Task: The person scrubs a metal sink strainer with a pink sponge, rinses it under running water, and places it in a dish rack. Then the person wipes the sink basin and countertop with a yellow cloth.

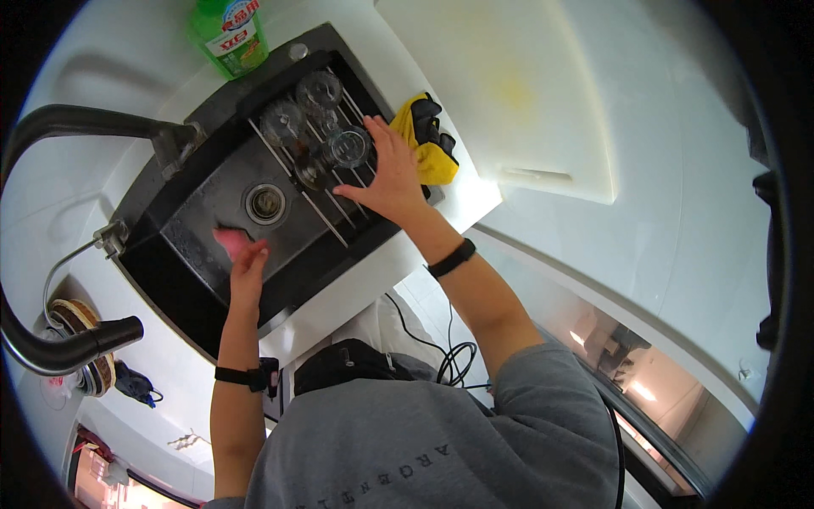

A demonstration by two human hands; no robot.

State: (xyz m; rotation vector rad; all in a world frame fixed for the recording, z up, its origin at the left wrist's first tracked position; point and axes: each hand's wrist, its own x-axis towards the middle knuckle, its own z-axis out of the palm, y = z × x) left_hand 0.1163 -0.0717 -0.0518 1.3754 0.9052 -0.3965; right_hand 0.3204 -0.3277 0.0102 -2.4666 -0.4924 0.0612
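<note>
Over the basin of the black sink (191, 216), my left hand (250, 270) pinches a pink cloth or sponge (230, 242) near the drain (265, 203). My right hand (391, 175) is spread, thumb and fingers apart, around the near side of a clear glass (349, 147); contact cannot be told. That glass stands on a metal rack of rods (324, 219) across the sink's right part. Beside it on the rack are more clear glasses (320, 91), (282, 123) and a glass piece with something brown (310, 170).
A green detergent bottle (235, 48) stands behind the sink. The black faucet (95, 121) arches at the left. A yellow and black cloth (432, 159) lies on the counter right of the sink. Stacked round items (79, 343) stand at the lower left. Black cables (455, 359) hang below the counter edge.
</note>
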